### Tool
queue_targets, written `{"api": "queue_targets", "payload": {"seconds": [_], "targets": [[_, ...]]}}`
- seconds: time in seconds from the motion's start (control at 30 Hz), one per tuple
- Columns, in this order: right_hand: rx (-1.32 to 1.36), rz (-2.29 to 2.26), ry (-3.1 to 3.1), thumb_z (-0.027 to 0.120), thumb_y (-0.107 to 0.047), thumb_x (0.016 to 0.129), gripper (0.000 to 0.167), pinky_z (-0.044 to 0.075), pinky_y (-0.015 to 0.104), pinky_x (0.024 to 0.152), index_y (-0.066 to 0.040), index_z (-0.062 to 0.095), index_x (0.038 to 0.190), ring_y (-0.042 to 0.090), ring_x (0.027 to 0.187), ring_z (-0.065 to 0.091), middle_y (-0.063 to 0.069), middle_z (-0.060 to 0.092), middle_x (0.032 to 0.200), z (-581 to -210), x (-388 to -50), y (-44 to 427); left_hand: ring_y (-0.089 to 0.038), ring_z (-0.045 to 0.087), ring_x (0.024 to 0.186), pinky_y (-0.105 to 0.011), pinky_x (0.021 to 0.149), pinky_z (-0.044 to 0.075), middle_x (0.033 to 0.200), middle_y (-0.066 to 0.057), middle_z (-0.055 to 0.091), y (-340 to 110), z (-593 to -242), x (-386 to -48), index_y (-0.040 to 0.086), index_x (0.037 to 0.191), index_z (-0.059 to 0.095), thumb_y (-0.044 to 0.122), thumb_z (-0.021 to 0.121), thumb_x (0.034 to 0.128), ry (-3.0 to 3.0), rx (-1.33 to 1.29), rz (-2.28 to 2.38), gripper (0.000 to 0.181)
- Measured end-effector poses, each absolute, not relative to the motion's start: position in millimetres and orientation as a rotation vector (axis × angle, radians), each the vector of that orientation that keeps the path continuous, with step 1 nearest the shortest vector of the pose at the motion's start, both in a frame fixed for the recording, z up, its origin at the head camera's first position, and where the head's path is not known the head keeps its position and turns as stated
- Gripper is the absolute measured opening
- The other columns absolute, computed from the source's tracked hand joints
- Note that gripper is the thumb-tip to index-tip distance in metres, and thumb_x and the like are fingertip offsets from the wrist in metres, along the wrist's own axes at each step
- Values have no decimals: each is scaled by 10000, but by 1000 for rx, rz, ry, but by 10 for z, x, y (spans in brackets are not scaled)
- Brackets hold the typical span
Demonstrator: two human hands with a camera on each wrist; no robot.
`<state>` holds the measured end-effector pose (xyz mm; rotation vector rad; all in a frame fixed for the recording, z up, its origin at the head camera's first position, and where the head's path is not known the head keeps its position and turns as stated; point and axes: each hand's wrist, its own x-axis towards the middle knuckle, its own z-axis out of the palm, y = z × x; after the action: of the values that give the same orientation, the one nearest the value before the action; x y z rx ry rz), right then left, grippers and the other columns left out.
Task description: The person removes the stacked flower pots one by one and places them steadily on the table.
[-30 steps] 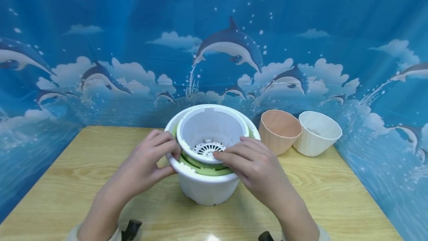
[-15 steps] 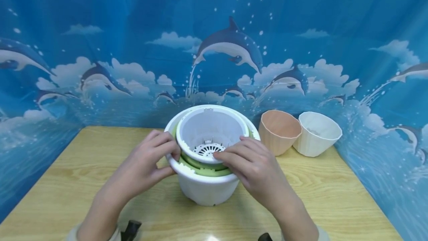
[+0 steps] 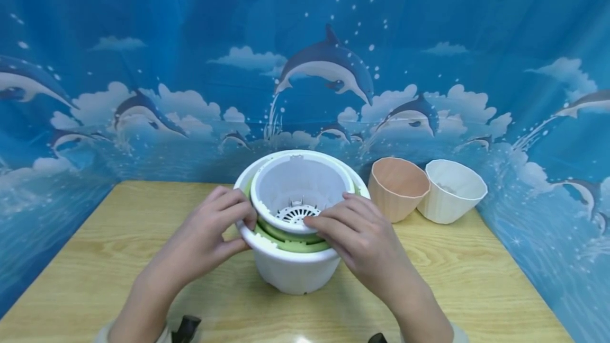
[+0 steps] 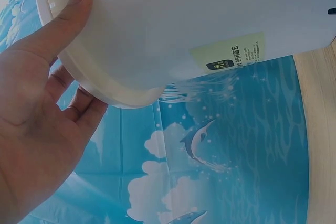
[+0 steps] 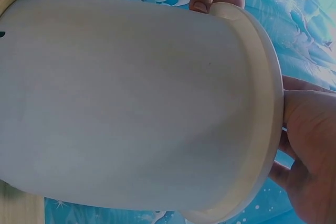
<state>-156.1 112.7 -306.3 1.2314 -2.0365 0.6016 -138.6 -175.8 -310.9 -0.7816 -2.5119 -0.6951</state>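
Observation:
A large white pot [image 3: 296, 274] stands upright on the table, with a green pot [image 3: 297, 246] nested in it and a smaller white pot [image 3: 305, 179] with a slotted bottom innermost. My left hand [image 3: 209, 232] grips the large pot's rim at the left, thumb outside and fingers over the edge; the left wrist view shows this thumb on the wall, near a green label [image 4: 231, 56]. At the front right, my right hand [image 3: 364, 237] has its curled fingers on the rims of the nested pots; its thumb is hidden in the head view.
An orange pot [image 3: 397, 202] and a cream pot [image 3: 445, 208] stand side by side at the table's back right. Behind the wooden table [image 3: 143, 216] hangs a blue curtain [image 3: 214, 15] printed with dolphins. Two black objects show at the bottom edge near the wrists.

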Motion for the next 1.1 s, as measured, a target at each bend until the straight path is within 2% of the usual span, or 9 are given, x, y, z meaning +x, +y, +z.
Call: {"api": "queue_targets", "payload": {"seconds": [0.3,0.53,0.83,1.1], "targets": [[1200,638,-2060,727,-153,872,269,415,471,1086,-208,739,1135,132,1027,635,-82,718,1039,-3067,-1549,1107,-63,467,1000,-370,839,510,952,194,545,-1767,-3117,-1382,293,841,562,172,910,692,-2500,-789,-694,397],[1166,649,-2074,707,-175,911,231,424,478,1076,-210,736,1137,126,1022,632,-86,717,1041,-3071,-1535,1095,-57,464,1001,-367,830,510,957,197,542,-1765,-3120,-1372,298,849,560,177,907,704,-2511,-787,-697,394],[1172,640,-2043,672,-110,918,274,452,470,1056,-162,737,1180,142,974,628,-45,699,1011,-3075,-1546,1088,-65,472,1002,-370,842,513,957,193,549,-1760,-3114,-1383,290,846,566,180,908,694,-2498,-795,-693,390],[1163,651,-2069,708,-120,897,295,435,465,1070,-185,729,1184,139,1004,623,-55,700,1027,-3080,-1551,1091,-67,473,1004,-375,841,513,957,192,550,-1761,-3121,-1386,287,844,566,171,907,693,-2491,-800,-695,390]]}}
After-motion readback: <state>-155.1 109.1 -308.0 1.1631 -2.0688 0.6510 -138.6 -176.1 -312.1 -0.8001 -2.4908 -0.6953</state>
